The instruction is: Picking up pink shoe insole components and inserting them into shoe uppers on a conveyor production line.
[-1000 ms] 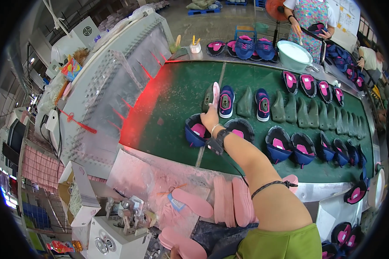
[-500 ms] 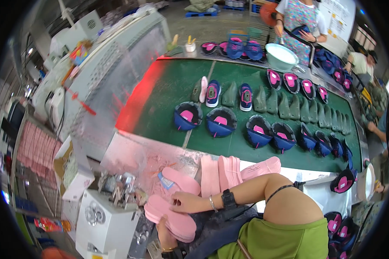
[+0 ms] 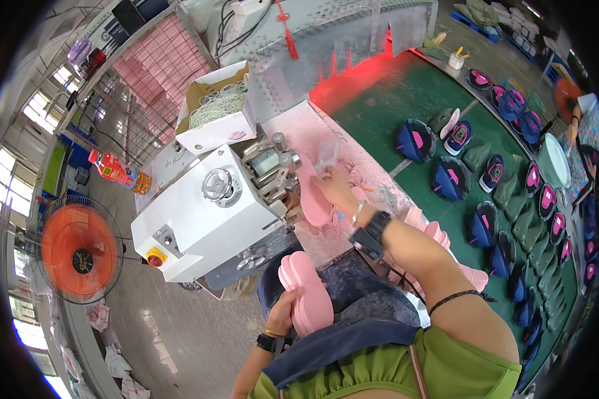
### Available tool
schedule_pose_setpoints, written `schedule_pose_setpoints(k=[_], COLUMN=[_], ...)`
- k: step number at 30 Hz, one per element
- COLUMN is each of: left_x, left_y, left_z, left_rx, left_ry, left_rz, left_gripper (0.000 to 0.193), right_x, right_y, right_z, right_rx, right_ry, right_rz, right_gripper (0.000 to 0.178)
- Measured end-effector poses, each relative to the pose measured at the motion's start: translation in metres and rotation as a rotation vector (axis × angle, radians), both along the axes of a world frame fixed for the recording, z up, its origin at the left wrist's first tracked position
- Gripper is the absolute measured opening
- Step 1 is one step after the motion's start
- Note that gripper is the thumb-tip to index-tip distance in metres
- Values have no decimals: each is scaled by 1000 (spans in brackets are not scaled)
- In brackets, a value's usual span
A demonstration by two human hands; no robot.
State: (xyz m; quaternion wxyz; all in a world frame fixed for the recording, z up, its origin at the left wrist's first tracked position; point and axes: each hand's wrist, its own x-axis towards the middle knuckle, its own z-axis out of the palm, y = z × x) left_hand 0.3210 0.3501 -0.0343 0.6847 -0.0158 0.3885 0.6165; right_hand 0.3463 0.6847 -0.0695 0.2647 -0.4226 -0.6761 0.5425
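Green conveyor belt [image 3: 363,116] on right. White machine [image 3: 193,213] left of it. Stack of pink soles [image 3: 313,306] over lap, left hand [image 3: 285,312] curled around its edge. Single pink sole [image 3: 315,203] beside machine's metal end, right hand [image 3: 335,186] on its edge, fingers bent; firm grip, cannot tell.

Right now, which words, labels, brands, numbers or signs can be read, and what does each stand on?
No text here is clear enough to quote.
Drink bottle: lettering on its red label, too small and blurred.
White machine: small marks near its handwheel, too small.
Pale-tagged pink insoles at the right: tags too small.
Stacked pink shoe soles in the left hand: none visible on the faces shown.
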Motion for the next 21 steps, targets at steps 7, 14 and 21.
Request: schedule_pose_setpoints(k=[7, 14, 21], left_x=[-6, -7, -9], left_y=[-11, -14, -21], left_z=[-20, -24, -27], left_rx=[9, -140, -228], left_ry=[5, -7, 73], left_rz=[105, 111, 116], left_gripper=[47, 40, 33], right_x=[18, 31, -21], right_y=[16, 38, 42], right_z=[54, 29, 8], right_rx=[-265, 544, 428], right_ry=[-14, -161, -3], right_rz=[71, 78, 90], right_gripper=[54, 38, 35])
